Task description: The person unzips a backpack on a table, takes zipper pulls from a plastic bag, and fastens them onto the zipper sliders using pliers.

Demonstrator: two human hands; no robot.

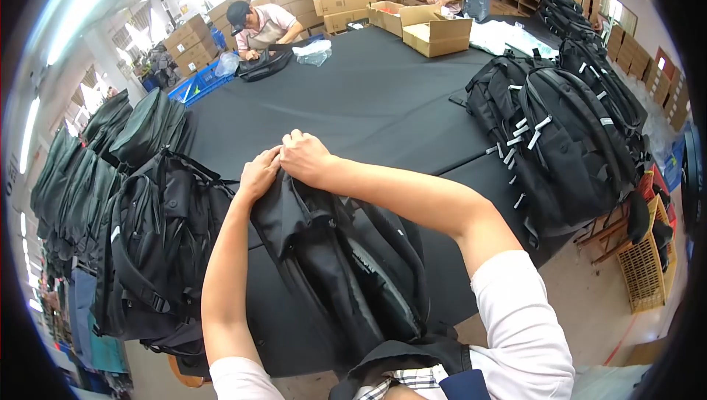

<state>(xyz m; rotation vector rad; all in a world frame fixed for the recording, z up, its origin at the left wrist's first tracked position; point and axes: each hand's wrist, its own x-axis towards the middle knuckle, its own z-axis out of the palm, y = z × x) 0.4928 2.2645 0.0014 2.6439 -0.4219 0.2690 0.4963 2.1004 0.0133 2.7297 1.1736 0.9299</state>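
A black backpack (317, 253) lies in front of me at the table's near edge, its main compartment gaping towards my body. At its far end, my left hand (261, 173) and my right hand (305, 157) meet side by side, fingers closed on the backpack's edge. Whether they pinch fabric, a zipper or a strap there is hidden by the fingers. A lighter zipper edge (368, 264) runs along the bag's right side.
Black backpacks (173, 230) stand stacked at left, beside dark green bags (70, 186). More backpacks (574, 131) with white zipper pulls stand at right. Across the black-covered table (353, 98), a co-worker (265, 28) handles a black bag. An open carton (440, 35) sits at the back.
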